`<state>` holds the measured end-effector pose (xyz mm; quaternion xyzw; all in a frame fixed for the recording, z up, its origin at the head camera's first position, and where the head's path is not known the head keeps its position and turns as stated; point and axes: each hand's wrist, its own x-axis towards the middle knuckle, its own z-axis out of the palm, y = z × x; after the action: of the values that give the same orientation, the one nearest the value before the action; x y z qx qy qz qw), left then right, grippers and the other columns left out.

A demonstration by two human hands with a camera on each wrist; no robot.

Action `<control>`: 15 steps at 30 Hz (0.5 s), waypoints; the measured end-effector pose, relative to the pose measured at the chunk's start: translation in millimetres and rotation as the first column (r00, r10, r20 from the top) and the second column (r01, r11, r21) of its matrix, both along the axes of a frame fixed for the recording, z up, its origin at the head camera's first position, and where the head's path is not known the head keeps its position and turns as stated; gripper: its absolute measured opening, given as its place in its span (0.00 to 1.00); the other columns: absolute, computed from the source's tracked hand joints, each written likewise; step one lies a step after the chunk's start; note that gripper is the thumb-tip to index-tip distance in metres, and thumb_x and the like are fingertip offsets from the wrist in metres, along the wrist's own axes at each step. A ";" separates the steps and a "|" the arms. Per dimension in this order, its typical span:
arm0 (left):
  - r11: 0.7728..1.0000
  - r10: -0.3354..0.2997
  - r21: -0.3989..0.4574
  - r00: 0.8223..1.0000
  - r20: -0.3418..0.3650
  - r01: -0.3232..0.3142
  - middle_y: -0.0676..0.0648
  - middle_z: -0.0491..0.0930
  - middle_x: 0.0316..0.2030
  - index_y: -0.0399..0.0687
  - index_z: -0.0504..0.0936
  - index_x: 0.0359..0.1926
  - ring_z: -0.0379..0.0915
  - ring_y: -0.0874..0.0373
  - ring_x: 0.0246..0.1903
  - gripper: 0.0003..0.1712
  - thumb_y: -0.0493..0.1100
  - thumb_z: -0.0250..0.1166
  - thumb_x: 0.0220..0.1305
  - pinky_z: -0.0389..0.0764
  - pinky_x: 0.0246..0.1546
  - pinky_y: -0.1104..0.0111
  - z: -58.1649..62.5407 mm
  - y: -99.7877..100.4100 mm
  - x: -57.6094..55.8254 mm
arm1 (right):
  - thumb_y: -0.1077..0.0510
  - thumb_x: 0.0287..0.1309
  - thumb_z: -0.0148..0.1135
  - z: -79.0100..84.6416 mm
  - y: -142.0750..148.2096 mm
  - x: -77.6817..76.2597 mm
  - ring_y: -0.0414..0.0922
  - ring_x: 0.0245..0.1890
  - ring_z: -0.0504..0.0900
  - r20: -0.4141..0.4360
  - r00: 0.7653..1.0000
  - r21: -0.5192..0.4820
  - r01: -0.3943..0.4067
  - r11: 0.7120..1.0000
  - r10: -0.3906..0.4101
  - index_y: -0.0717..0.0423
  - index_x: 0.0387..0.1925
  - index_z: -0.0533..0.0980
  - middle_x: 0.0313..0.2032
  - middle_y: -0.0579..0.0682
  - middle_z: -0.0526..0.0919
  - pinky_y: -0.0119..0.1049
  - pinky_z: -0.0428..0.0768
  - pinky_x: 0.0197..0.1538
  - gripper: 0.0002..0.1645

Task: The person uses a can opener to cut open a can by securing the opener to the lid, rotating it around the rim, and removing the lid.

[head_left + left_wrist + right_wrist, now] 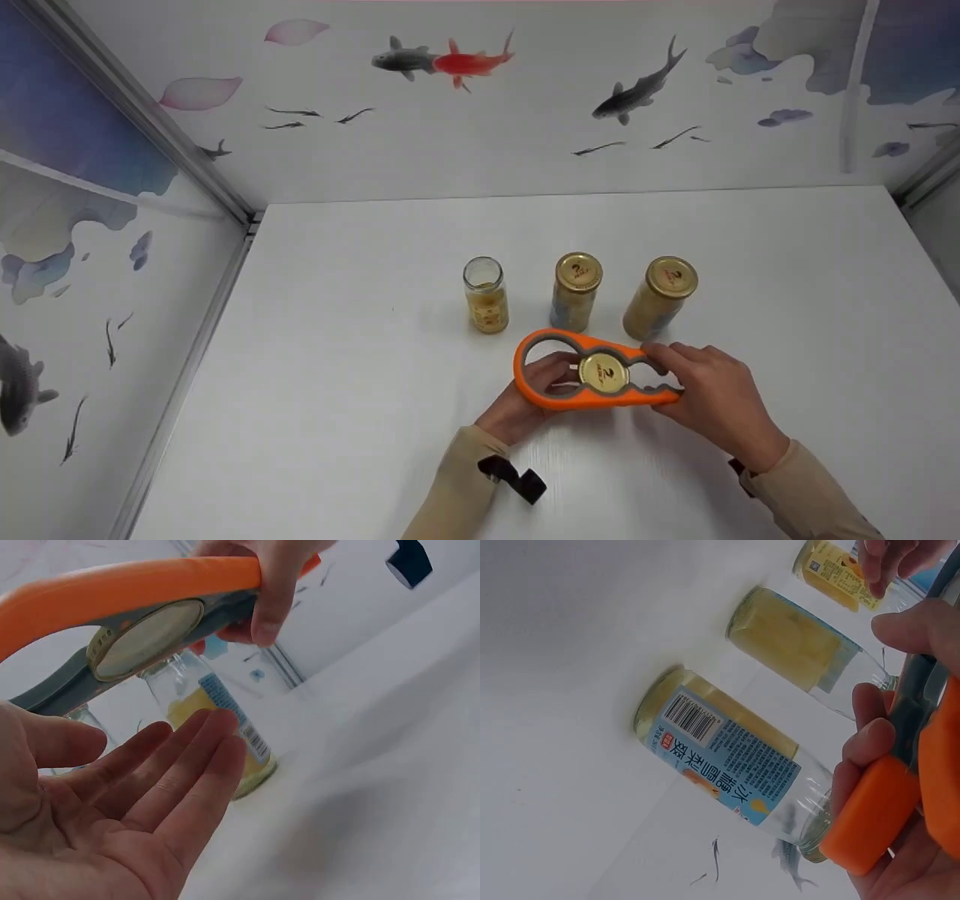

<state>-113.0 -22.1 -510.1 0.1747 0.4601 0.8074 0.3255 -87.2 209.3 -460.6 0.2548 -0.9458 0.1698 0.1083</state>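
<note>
My right hand (716, 394) holds an orange jar opener (600, 402) with a grey inner lining by its handle ends. A gold lid (604, 373) sits between the opener's jaws; the left wrist view shows no jar attached beneath it. Below the opener, palm up, is my left hand (142, 817), its fingers extended and holding nothing. In the head view the opener partly covers that hand. Beyond the opener stands a lidless glass jar (487, 300) with yellowish contents.
Two jars with gold lids, a middle jar (576, 289) and a right jar (660, 296), stand right of the lidless one on the white table (315, 360). Printed panels with fish (472, 64) border the table at the back and left.
</note>
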 end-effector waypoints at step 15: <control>0.922 0.000 0.329 0.848 0.530 -0.206 0.36 0.70 0.62 0.38 0.59 0.71 0.67 0.46 0.61 0.33 0.47 0.51 0.69 0.62 0.64 0.58 4.0 10.1 23.9 | 0.59 0.26 0.84 -7.9 -9.2 6.3 0.40 0.25 0.77 -0.015 1.000 -0.065 0.002 0.998 -0.003 0.54 0.48 0.79 0.31 0.43 0.83 0.39 0.76 0.31 0.39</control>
<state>-89.1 -12.0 -506.0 -0.0166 0.2018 0.9132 0.3536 -80.9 200.1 -468.5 0.2510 -0.9393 0.1984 0.1240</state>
